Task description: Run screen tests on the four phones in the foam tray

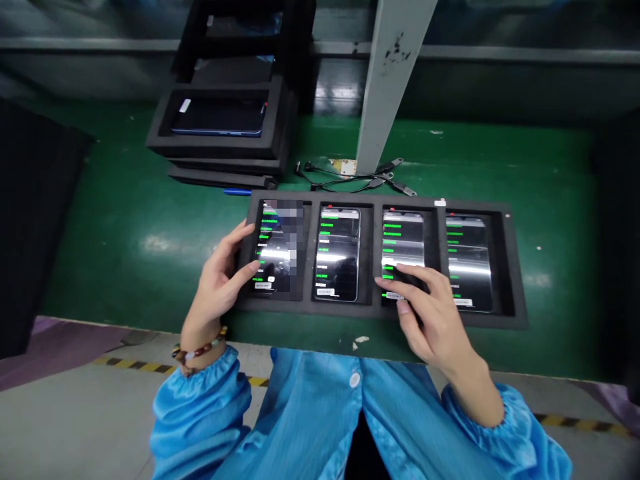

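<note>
A long black foam tray [313, 307] lies on the green table, with phones lit in its compartments. My left hand [223, 277] rests at the tray's left end, fingers apart, the thumb at the edge of the leftmost phone [275, 247]. Beside that one lies a second phone [337, 257], untouched. Over the lower part of the third phone [403, 233] is my right hand [433, 310], its fingers spread and holding nothing. The rightmost phone [473, 260] also shows green and white text lines.
Stacked black foam trays [220, 150] with phones stand at the back left. Black cables [350, 180] lie behind the long tray, near a grey metal post [390, 80]. A blue pen [237, 192] is beside the stack. Dark shapes border both sides.
</note>
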`<control>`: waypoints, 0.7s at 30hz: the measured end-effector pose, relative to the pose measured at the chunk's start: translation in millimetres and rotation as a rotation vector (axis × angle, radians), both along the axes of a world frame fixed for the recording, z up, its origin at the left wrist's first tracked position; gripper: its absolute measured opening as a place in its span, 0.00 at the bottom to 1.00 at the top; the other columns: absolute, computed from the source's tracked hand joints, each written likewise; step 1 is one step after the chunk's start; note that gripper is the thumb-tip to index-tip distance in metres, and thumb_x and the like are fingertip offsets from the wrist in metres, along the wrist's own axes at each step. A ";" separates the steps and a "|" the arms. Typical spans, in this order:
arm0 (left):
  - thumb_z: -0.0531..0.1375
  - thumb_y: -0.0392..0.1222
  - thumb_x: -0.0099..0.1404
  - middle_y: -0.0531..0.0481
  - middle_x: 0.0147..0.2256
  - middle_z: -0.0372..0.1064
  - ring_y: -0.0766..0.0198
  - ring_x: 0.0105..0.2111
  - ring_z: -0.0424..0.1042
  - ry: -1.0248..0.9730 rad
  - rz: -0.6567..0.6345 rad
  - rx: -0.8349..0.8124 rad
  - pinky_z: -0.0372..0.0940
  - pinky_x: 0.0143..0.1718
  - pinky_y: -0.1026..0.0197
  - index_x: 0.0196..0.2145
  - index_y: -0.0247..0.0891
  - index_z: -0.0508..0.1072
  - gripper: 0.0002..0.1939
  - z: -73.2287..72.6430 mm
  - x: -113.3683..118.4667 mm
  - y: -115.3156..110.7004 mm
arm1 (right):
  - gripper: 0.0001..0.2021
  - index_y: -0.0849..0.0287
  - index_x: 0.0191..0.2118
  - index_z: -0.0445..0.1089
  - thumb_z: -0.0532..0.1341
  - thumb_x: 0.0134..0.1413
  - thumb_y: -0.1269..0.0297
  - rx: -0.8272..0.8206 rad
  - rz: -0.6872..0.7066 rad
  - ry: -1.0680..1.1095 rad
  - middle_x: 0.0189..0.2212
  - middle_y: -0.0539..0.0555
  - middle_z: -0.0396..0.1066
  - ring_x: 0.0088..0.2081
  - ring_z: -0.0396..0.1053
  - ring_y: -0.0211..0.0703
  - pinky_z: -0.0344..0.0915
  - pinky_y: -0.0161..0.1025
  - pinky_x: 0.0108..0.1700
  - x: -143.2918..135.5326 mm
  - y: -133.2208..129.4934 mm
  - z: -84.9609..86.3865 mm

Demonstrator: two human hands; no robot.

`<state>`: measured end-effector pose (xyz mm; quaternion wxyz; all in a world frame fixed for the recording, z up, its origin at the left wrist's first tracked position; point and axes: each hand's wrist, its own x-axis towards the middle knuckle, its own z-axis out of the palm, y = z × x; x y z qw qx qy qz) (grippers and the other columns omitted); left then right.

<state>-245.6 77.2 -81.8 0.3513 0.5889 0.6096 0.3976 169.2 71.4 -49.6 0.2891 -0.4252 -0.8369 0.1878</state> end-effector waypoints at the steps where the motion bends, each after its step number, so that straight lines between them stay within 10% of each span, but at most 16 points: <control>1: 0.70 0.52 0.71 0.48 0.77 0.59 0.44 0.79 0.54 0.001 0.004 -0.002 0.48 0.82 0.34 0.72 0.54 0.69 0.34 0.0 0.5 -0.3 | 0.25 0.51 0.67 0.73 0.57 0.69 0.73 -0.001 0.032 0.003 0.57 0.59 0.80 0.64 0.73 0.59 0.69 0.61 0.63 -7.5 1.4 0.0; 9: 0.69 0.53 0.72 0.48 0.77 0.58 0.42 0.79 0.54 0.054 0.013 -0.004 0.46 0.82 0.30 0.71 0.54 0.70 0.32 0.5 2.2 -1.8 | 0.28 0.50 0.72 0.66 0.56 0.71 0.73 -0.043 0.077 -0.048 0.45 0.51 0.85 0.71 0.68 0.57 0.57 0.64 0.73 -49.1 11.2 3.2; 16: 0.69 0.54 0.72 0.49 0.76 0.61 0.40 0.79 0.54 0.014 0.041 -0.009 0.44 0.82 0.30 0.70 0.51 0.72 0.32 3.6 4.7 -0.9 | 0.25 0.46 0.65 0.73 0.54 0.69 0.74 0.032 -0.189 -0.039 0.59 0.55 0.79 0.67 0.70 0.59 0.62 0.63 0.68 11.9 2.4 1.1; 21: 0.70 0.55 0.70 0.52 0.75 0.62 0.41 0.78 0.55 0.003 0.079 -0.022 0.44 0.82 0.30 0.69 0.54 0.73 0.32 4.6 6.5 0.1 | 0.24 0.50 0.61 0.77 0.55 0.68 0.74 0.047 -0.130 -0.020 0.57 0.58 0.79 0.64 0.73 0.59 0.67 0.62 0.64 32.3 -6.4 -3.8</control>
